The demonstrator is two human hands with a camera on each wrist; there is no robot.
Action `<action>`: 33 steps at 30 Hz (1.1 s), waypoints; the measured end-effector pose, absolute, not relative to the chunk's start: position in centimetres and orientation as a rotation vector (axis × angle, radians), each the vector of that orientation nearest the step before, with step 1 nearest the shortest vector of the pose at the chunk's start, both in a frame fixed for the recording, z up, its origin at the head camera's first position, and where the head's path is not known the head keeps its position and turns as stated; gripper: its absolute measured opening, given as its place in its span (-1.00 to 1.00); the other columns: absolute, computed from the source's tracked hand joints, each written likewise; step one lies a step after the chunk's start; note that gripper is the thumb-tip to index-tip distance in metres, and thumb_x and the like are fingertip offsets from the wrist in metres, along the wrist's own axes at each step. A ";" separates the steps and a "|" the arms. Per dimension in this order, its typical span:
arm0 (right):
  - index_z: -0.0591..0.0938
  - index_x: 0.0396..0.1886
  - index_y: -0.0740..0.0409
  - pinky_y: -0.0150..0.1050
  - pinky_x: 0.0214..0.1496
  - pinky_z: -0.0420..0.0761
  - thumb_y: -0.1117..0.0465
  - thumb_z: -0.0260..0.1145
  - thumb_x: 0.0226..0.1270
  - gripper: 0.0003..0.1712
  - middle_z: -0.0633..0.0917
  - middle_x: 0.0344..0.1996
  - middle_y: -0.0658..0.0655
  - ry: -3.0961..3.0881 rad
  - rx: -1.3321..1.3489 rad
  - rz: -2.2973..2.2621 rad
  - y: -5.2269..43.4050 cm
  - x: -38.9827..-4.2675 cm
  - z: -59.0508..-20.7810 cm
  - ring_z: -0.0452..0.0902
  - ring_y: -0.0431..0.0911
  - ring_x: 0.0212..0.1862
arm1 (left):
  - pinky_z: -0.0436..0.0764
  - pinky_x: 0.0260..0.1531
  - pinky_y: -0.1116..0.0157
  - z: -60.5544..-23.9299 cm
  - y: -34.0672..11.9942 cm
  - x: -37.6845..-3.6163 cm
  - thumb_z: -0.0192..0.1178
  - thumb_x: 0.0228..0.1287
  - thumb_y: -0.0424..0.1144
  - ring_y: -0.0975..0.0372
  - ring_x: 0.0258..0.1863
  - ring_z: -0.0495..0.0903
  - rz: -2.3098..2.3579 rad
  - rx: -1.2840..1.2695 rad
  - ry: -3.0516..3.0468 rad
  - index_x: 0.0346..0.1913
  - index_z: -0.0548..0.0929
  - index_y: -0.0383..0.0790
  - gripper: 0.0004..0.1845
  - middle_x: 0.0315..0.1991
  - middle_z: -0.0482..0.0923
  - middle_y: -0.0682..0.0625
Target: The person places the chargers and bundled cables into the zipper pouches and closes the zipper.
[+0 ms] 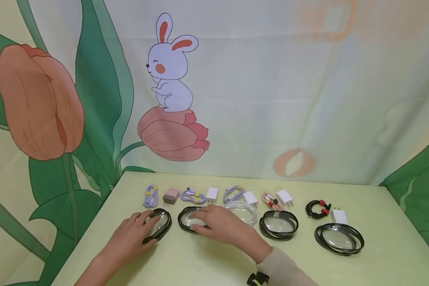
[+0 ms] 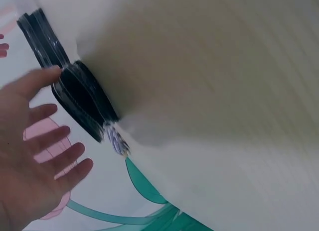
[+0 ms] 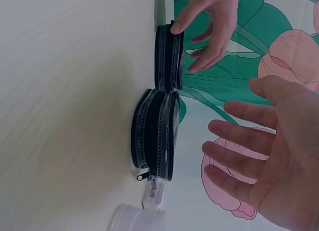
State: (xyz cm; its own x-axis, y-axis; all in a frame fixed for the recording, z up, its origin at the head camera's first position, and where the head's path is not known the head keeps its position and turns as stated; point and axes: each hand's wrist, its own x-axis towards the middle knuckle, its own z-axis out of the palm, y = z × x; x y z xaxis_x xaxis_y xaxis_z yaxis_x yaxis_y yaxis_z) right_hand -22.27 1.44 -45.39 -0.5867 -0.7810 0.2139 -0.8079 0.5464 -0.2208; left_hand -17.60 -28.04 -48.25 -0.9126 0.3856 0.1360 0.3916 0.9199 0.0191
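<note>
Covering two round black pouches lower left of the frame, my left hand (image 1: 137, 234) and right hand (image 1: 219, 224) lie flat, fingers straight, hiding their tops.

Near half of the desk (image 1: 207, 262) bare, open to approach from the front edge. Back row blocked: cable bundles and chargers (image 1: 211, 194) packed side by side under the backdrop (image 1: 271, 99). Five round zip pouches (image 1: 279, 224) form a second row; narrow gaps between the left three, a wider lane before the far-right pouch (image 1: 339, 238). Right desk corner open.
</note>
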 end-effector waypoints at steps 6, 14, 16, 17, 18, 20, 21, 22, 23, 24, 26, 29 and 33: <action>0.69 0.20 -0.02 -0.24 0.25 0.55 -0.06 0.13 0.59 -0.59 0.72 0.10 -0.05 -2.713 1.391 0.484 0.3 -23.1 -45.8 0.61 -0.13 0.18 | 0.43 0.30 -0.13 -48.5 -28.9 -17.5 0.39 0.13 -0.30 -0.22 0.37 0.37 -0.155 -0.792 -3.003 0.40 0.47 -0.30 -0.29 0.42 0.36 -0.28; 0.68 0.20 0.02 -0.25 0.24 0.56 -0.05 0.09 0.61 -0.58 0.72 0.10 -0.04 -2.730 1.399 0.558 -1.5 -24.6 -45.8 0.63 -0.18 0.15 | 0.60 0.07 -0.07 -48.5 -28.4 -17.8 0.40 0.17 -0.35 -0.15 0.20 0.50 -0.200 -0.720 -3.091 0.37 0.49 -0.32 -0.33 0.41 0.35 -0.30; 0.68 0.21 0.00 -0.24 0.26 0.55 -0.07 0.08 0.61 -0.58 0.72 0.11 -0.06 -2.733 1.397 0.554 -2.2 -25.1 -45.8 0.63 -0.20 0.16 | 0.63 -0.03 -0.07 -48.4 -28.2 -17.8 0.44 0.17 -0.25 -0.14 0.09 0.54 -0.160 -0.664 -3.081 0.30 0.54 -0.34 -0.37 0.31 0.42 -0.33; 0.68 0.21 0.00 -0.24 0.27 0.54 -0.07 0.09 0.61 -0.57 0.72 0.11 -0.06 -2.737 1.398 0.560 -2.6 -25.3 -45.8 0.63 -0.20 0.16 | 0.63 -0.06 -0.07 -48.3 -28.2 -17.8 0.45 0.17 -0.19 -0.13 0.04 0.55 -0.143 -0.635 -3.078 0.27 0.56 -0.35 -0.39 0.26 0.45 -0.33; 0.68 0.21 -0.01 -0.25 0.27 0.54 -0.08 0.08 0.62 -0.57 0.72 0.12 -0.07 -2.742 1.398 0.564 -3.1 -25.5 -45.8 0.62 -0.21 0.16 | 0.63 -0.08 -0.07 -48.2 -28.1 -17.7 0.47 0.18 -0.13 -0.13 0.02 0.55 -0.136 -0.594 -3.083 0.24 0.58 -0.34 -0.39 0.21 0.47 -0.33; 0.67 0.22 -0.03 -0.26 0.28 0.53 -0.09 0.08 0.62 -0.57 0.72 0.12 -0.08 -2.761 1.385 0.575 -3.7 -25.8 -45.9 0.61 -0.22 0.18 | 0.63 -0.06 -0.10 -47.8 -27.9 -17.9 0.49 0.16 0.01 -0.14 0.00 0.54 -0.135 -0.537 -3.095 0.19 0.61 -0.32 -0.36 0.14 0.50 -0.31; 0.67 0.22 -0.03 -0.26 0.28 0.53 -0.09 0.09 0.62 -0.57 0.72 0.12 -0.07 -2.777 1.379 0.582 -4.1 -25.9 -45.8 0.61 -0.21 0.19 | 0.63 -0.07 -0.11 -47.7 -27.9 -17.9 0.48 0.14 0.06 -0.13 -0.01 0.54 -0.133 -0.515 -3.106 0.18 0.62 -0.31 -0.34 0.12 0.50 -0.29; 0.67 0.23 -0.03 -0.27 0.28 0.53 -0.08 0.10 0.61 -0.58 0.72 0.13 -0.07 -2.792 1.372 0.589 -4.4 -26.0 -45.8 0.60 -0.21 0.20 | 0.62 -0.08 -0.11 -47.6 -27.8 -18.0 0.48 0.12 0.11 -0.12 -0.02 0.53 -0.127 -0.500 -3.115 0.17 0.63 -0.29 -0.32 0.11 0.50 -0.28; 0.67 0.23 -0.03 -0.28 0.27 0.53 -0.08 0.10 0.61 -0.58 0.71 0.13 -0.08 -2.805 1.364 0.587 -4.7 -26.1 -45.8 0.59 -0.21 0.21 | 0.62 -0.09 -0.11 -47.5 -27.9 -18.1 0.48 0.10 0.16 -0.11 -0.02 0.51 -0.117 -0.491 -3.116 0.18 0.63 -0.28 -0.29 0.10 0.50 -0.25; 0.67 0.24 -0.05 -0.28 0.27 0.52 -0.08 0.11 0.61 -0.59 0.71 0.13 -0.09 -2.814 1.357 0.580 -5.0 -26.3 -45.9 0.59 -0.22 0.21 | 0.61 -0.10 -0.11 -47.5 -27.9 -18.1 0.47 0.08 0.21 -0.10 -0.01 0.50 -0.104 -0.488 -3.112 0.17 0.64 -0.26 -0.26 0.10 0.49 -0.24; 0.67 0.24 -0.05 -0.28 0.26 0.53 -0.06 0.12 0.61 -0.60 0.71 0.13 -0.10 -2.831 1.350 0.585 -5.8 -26.4 -45.9 0.59 -0.21 0.21 | 0.60 -0.10 -0.11 -47.5 -28.2 -18.1 0.45 0.04 0.29 -0.10 0.01 0.47 -0.090 -0.496 -3.097 0.20 0.63 -0.25 -0.19 0.13 0.47 -0.23; 0.67 0.22 -0.07 -0.32 0.21 0.55 -0.06 0.12 0.61 -0.61 0.71 0.12 -0.14 -2.841 1.329 0.599 -6.9 -27.0 -46.1 0.60 -0.25 0.17 | 0.55 0.04 -0.18 -47.7 -28.7 -18.4 0.44 -0.01 0.36 -0.17 0.17 0.41 -0.103 -0.544 -3.069 0.27 0.59 -0.25 -0.09 0.28 0.41 -0.26; 0.68 0.20 -0.05 -0.38 0.15 0.57 -0.04 0.12 0.61 -0.63 0.72 0.07 -0.14 -2.851 1.281 0.635 -8.3 -28.3 -46.2 0.62 -0.28 0.11 | 0.40 0.25 -0.24 -48.0 -29.5 -19.3 0.43 0.01 0.37 -0.26 0.40 0.25 -0.179 -0.657 -3.075 0.38 0.49 -0.26 0.00 0.48 0.24 -0.30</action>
